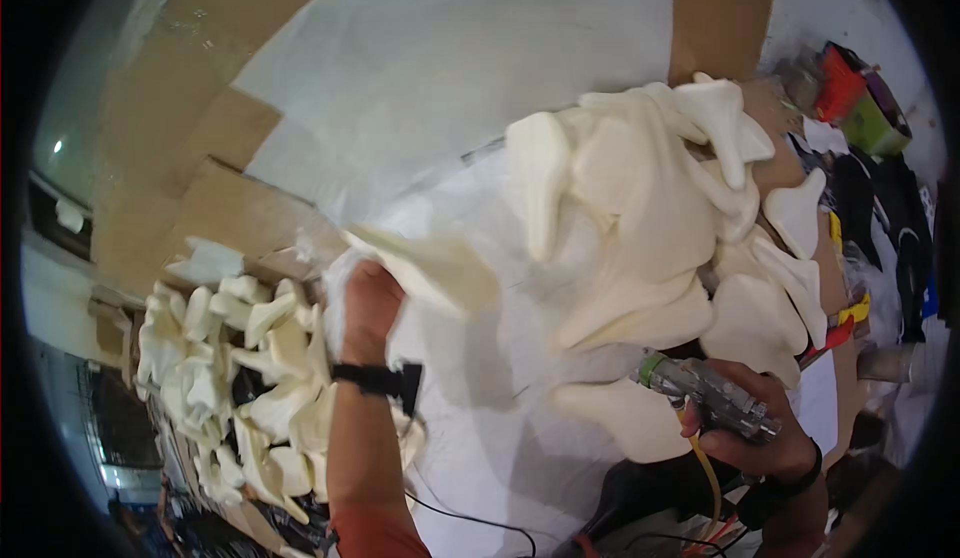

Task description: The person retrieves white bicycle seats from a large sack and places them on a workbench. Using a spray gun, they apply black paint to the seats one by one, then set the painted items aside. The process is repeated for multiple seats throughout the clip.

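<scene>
My left hand (372, 303) is closed on a cream moulded foam piece (432, 270), broad with a tapering end and held up over the white sheet. Part of this hand is hidden behind the piece. At the lower right, my right hand (765, 428) grips a metal hand-held air tool (712, 396) with a green ring at its front. A yellow hose (712, 473) runs down from it. Beside the tool lies a single flat cream foam piece (625, 418). A large pile of similar foam pieces (640, 188) spreads beyond my right hand.
More cream foam pieces (275, 368) are heaped at the left, beside my left forearm. Cardboard (220, 208) and white sheeting (470, 318) cover the work surface. A green box (875, 123) stands at the far right. Black cables (480, 521) cross the near edge.
</scene>
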The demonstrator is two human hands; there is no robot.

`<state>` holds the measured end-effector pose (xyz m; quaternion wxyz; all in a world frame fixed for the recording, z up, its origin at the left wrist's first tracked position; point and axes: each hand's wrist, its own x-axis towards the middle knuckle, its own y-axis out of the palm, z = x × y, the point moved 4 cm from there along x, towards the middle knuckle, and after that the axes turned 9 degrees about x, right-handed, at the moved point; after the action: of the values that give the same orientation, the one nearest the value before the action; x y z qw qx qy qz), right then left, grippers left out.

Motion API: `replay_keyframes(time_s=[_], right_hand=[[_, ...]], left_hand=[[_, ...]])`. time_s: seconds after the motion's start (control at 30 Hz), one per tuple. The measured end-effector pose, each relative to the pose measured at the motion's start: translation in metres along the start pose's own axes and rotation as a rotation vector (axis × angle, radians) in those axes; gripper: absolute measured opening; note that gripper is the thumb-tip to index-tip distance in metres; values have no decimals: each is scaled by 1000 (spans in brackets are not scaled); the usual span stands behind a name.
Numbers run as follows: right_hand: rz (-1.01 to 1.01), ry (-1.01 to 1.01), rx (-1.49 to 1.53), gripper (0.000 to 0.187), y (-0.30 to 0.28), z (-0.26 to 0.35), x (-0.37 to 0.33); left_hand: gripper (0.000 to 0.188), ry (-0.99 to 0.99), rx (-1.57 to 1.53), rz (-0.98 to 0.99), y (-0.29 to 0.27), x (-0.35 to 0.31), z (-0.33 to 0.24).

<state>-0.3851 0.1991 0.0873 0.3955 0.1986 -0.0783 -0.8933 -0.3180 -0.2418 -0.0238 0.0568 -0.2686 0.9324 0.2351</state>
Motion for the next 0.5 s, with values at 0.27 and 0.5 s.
replay_keyframes(time_s=[0.27, 0.5], right_hand=[[124, 116, -99, 60, 65, 9, -63], [126, 67, -483, 50, 82, 16, -117]], left_hand=[[47, -310, 506, -346, -8, -149, 104], [38, -216, 572, -399, -12, -188, 143]])
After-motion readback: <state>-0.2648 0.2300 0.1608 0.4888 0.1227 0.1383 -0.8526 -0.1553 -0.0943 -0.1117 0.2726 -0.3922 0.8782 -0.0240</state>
